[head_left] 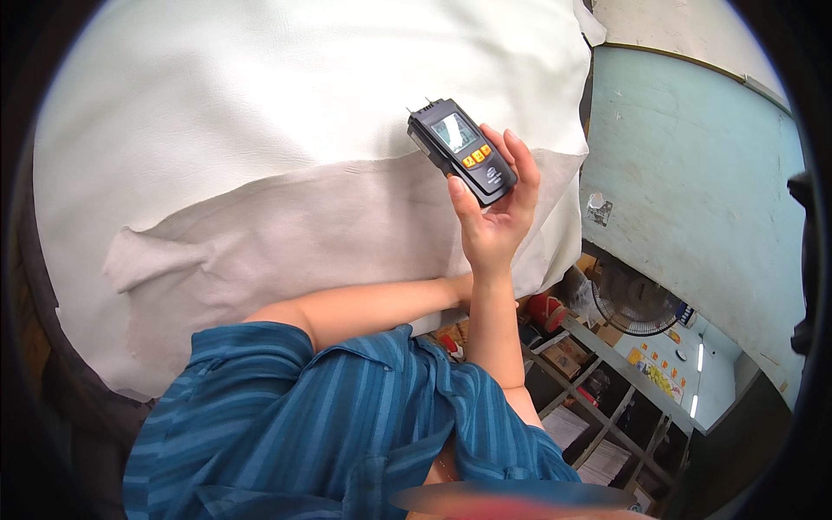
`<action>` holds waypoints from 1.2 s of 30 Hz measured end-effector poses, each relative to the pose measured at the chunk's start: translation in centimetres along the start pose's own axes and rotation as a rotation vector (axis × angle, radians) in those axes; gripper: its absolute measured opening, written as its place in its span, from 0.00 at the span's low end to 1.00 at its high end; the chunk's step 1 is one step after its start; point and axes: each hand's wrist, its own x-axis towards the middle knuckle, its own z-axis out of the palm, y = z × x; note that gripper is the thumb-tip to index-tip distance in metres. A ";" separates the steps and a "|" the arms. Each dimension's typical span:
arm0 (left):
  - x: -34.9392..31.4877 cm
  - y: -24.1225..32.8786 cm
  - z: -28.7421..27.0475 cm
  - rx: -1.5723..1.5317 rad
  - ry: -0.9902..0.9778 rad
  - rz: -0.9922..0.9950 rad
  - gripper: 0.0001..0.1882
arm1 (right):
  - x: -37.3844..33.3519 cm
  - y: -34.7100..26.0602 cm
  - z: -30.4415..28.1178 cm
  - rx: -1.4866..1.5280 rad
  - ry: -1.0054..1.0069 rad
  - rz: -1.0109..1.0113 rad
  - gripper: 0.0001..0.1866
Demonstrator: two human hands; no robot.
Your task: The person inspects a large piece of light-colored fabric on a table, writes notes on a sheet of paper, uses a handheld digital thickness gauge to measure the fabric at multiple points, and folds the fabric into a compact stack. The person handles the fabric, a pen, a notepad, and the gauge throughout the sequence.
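My right hand is closed around a black pin-type moisture meter with a lit screen and orange buttons. Its two metal pins point up and away, over a large white leather hide. The hide's near edge is folded back, showing a greyish underside. My left forearm reaches across along that fold. Most of my left hand is hidden behind my right forearm, so its fingers do not show clearly.
A pale blue panel stands at the right. Below it are a fan, a red container and a compartmented shelf holding papers and small items.
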 end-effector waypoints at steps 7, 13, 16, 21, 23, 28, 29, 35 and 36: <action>1.4 -3.9 1.2 0.081 0.043 0.126 0.29 | 0.0 1.6 1.6 -0.023 0.009 0.082 0.40; 1.0 -3.6 1.1 0.014 0.011 0.095 0.29 | -0.1 1.8 2.0 -0.041 0.013 0.105 0.38; 0.4 -1.7 0.5 0.064 -0.033 -0.027 0.30 | -0.3 1.7 2.2 -0.072 0.035 0.135 0.35; 0.1 0.2 -0.1 0.112 -0.050 -0.047 0.31 | -0.2 1.4 2.1 -0.148 0.015 0.128 0.34; 0.2 0.1 0.0 0.105 -0.051 -0.061 0.30 | -0.1 1.4 2.1 -0.155 0.021 0.126 0.34; 0.5 -0.8 0.3 0.140 -0.036 -0.040 0.30 | -0.1 1.3 2.2 -0.173 0.017 0.121 0.33; 0.5 -1.0 0.3 0.145 -0.030 -0.032 0.30 | -0.1 1.3 2.2 -0.175 0.015 0.120 0.33; 0.4 -0.7 0.3 0.105 -0.022 -0.019 0.30 | -0.1 1.4 2.1 -0.197 0.010 0.111 0.33; 0.3 -0.6 0.3 0.081 -0.027 -0.022 0.30 | -0.1 1.4 2.1 -0.204 0.009 0.111 0.33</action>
